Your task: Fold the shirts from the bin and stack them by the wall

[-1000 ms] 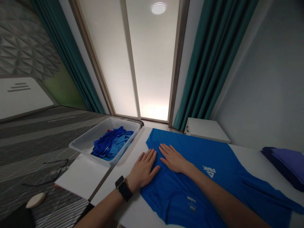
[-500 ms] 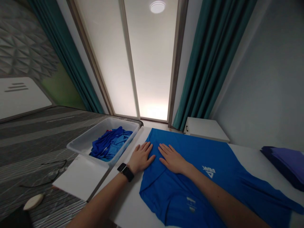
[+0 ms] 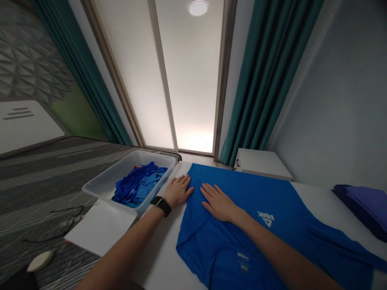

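A blue T-shirt (image 3: 250, 181) with a white logo lies spread on a white table (image 3: 169, 249), its collar towards me and its left side folded over. My right hand (image 3: 218, 201) rests flat on the shirt, fingers stretched out and holding nothing. At the shirt's left edge, my left hand (image 3: 178, 191) lies with fingers extended, the fingertips at the fabric's border and the palm over the table. A black watch (image 3: 161, 205) is on my left wrist.
A clear plastic bin (image 3: 102, 179) with crumpled blue clothes (image 3: 140, 183) stands on the left. Folded purple and navy clothes (image 3: 363, 205) lie at the right edge. A white cabinet (image 3: 261, 163) is behind the table. A white board (image 3: 101, 227) lies below the bin.
My left hand has slid a little away from me and leftwards along the shirt's edge. My right hand stays nearly in place on the shirt.
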`<action>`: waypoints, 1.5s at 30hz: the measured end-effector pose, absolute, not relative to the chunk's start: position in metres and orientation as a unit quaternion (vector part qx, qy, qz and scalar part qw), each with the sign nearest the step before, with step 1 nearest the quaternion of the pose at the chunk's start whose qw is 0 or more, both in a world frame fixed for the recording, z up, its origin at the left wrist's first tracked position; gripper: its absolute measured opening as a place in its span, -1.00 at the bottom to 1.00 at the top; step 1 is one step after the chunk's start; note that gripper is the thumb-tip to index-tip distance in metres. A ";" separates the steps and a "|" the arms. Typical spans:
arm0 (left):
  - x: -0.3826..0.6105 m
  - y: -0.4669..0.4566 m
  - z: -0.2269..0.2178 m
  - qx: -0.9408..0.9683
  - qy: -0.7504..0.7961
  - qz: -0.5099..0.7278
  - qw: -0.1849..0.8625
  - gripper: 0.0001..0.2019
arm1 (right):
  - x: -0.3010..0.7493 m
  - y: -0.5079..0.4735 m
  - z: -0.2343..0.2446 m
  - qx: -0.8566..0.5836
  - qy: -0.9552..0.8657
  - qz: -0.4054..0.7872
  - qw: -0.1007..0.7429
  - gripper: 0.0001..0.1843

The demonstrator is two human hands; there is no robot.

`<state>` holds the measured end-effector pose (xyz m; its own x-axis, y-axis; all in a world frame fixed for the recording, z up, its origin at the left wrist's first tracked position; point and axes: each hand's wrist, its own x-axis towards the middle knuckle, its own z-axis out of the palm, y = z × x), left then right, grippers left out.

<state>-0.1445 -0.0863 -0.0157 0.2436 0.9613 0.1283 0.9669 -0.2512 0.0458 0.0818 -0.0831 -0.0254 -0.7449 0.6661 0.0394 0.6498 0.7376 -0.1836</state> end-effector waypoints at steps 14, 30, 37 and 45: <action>-0.174 -0.075 -0.014 -0.824 -0.532 -0.190 -0.039 -0.63 | 0.082 -0.084 -0.023 -0.354 -0.929 0.088 0.054 -0.29; -0.165 -0.083 -0.015 -0.753 -0.639 -0.157 0.024 -0.75 | 0.083 -0.083 -0.026 -0.352 -0.930 0.086 0.059 -0.30; -0.158 -0.074 -0.020 -0.717 -0.678 -0.156 0.044 -0.81 | 0.082 -0.083 -0.020 -0.358 -0.928 0.099 0.038 -0.30; -0.161 -0.077 -0.018 -0.720 -0.673 -0.170 0.025 -0.80 | 0.083 -0.079 -0.014 -0.365 -0.921 0.132 0.039 -0.28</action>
<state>-0.1608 -0.0773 -0.0180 0.0375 0.9597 0.2784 0.9766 -0.0942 0.1932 0.0827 -0.0794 -0.0139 -0.7306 0.6824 -0.0235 0.6616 0.6990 -0.2713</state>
